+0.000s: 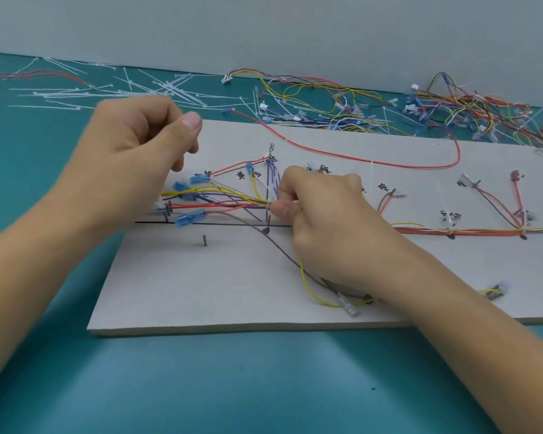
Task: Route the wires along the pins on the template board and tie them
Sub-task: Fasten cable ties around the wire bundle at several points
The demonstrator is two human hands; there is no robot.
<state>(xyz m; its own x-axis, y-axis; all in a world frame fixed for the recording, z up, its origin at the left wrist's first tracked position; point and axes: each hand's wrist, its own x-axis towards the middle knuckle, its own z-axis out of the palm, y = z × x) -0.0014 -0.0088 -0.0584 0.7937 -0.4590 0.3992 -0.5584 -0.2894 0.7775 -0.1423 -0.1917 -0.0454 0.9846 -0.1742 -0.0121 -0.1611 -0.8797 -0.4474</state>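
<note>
Fanned over the left of the board [201, 277], then drawn together at one pin [268, 216] into a single bundle: thus the wires [220, 198], likely so as to fix the junction's shape before tying. Pinching that junction with the right hand [323, 214], thumb and forefinger pressed together on the gathered strands, the rest curled under (with a white sliver poking out of the pinch, probably a tie, too small to be sure). Apparently keeping the bundle from springing apart. Hovering over the board's left corner with the left hand [138, 142], fingers [188, 148] curled, thumb against forefinger. No telling through the blur whether pinching a tie's tail. Farther right, already gathered into a trunk along the pins. Loose ties [170, 89] strewn at the back of the worktop [201, 386], handy for the next knot.
</note>
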